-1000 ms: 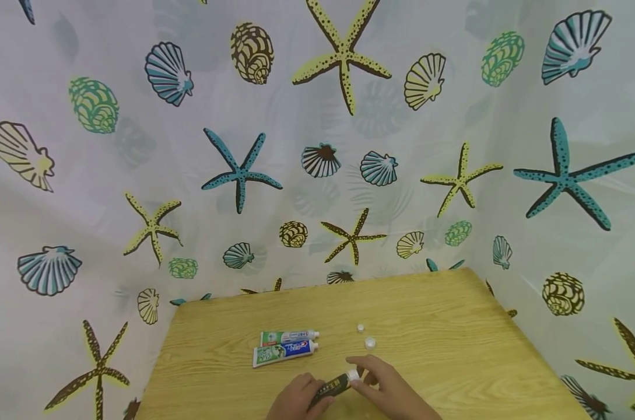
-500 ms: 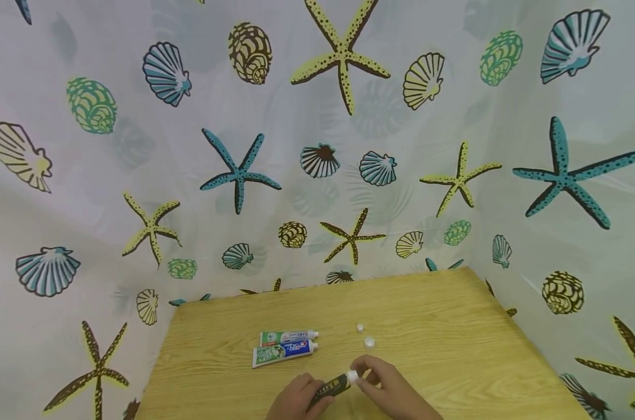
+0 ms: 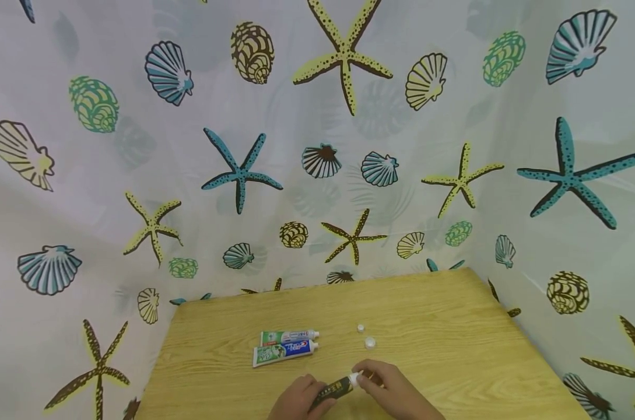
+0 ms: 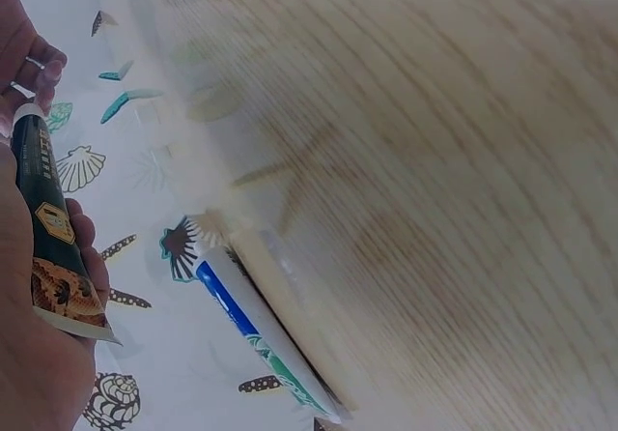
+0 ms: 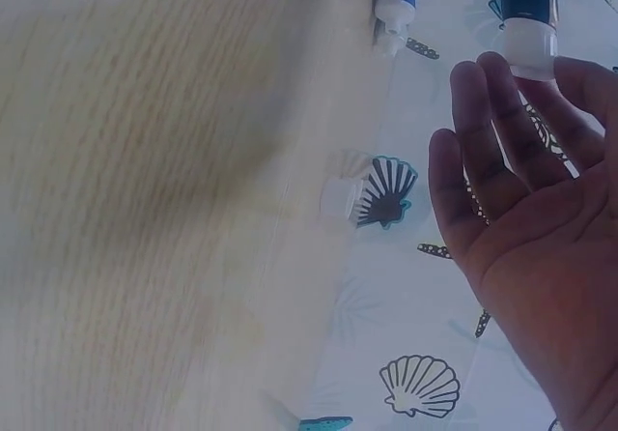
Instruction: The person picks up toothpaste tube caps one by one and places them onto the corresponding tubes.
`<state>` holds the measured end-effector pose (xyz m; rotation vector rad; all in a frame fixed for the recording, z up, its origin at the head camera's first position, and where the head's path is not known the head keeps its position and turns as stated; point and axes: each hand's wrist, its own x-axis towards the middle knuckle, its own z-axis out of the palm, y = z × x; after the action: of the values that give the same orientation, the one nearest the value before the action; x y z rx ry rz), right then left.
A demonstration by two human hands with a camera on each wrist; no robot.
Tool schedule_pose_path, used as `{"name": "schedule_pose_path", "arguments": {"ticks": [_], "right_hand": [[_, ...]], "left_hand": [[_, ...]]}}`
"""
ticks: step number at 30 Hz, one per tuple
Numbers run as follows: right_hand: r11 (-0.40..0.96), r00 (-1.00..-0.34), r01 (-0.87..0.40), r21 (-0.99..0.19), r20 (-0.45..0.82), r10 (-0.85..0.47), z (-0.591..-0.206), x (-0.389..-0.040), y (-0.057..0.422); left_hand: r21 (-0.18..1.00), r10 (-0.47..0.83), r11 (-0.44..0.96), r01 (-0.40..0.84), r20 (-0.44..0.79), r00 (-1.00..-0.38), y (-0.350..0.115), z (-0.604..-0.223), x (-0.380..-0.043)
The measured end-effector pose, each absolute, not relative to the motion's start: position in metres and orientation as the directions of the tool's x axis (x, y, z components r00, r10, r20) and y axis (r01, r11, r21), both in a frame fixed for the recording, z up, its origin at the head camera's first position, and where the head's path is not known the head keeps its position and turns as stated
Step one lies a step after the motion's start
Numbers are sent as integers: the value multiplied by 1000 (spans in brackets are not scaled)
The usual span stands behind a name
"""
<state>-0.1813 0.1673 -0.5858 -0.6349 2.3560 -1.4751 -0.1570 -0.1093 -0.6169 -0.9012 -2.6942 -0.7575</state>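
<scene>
In the head view my left hand [image 3: 298, 399] grips a dark toothpaste tube [image 3: 334, 389] near the table's front. The tube's white cap [image 3: 354, 380] points to the right, toward my right hand [image 3: 388, 386], whose thumb and index finger pinch it. From the left wrist, the tube [image 4: 46, 214] shows gold and brown print and a flat crimped end by the palm. The right wrist view has the white cap [image 5: 530, 48] between thumb and forefinger, while the other fingers [image 5: 470, 112] extend loosely beside it.
Two more toothpaste tubes lie side by side farther back, a blue-green one [image 3: 284, 353] and a white-green one [image 3: 290, 336], their necks uncapped. Right of them sit a larger white cap [image 3: 369, 343] and a smaller one [image 3: 361, 328]. A shell-patterned curtain [image 3: 275, 262] surrounds the wooden table [image 3: 443, 326].
The fingers of my right hand, spread out over the cap a second ago, have drawn in closer around it. The left hand and tube stay nearly in place.
</scene>
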Motion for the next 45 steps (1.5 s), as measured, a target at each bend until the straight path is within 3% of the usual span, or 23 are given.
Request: {"name": "schedule_pose_path", "arguments": {"ticks": [15,32,45], "right_hand": [[389,-875,-286,-876,73,-479,-591,-181,165],[410,-897,-287,-866,92,-433,-587,-181,161],[280,-870,-249,-927,87,-485,-584,-175,169]], "left_hand": [[426,525,670,609,308,-793,-106,-617,-155],[462,525,689,559,215,-824,-105,-610,-154],[476,524,669,572,245,-816,-109,-615,-157]]}}
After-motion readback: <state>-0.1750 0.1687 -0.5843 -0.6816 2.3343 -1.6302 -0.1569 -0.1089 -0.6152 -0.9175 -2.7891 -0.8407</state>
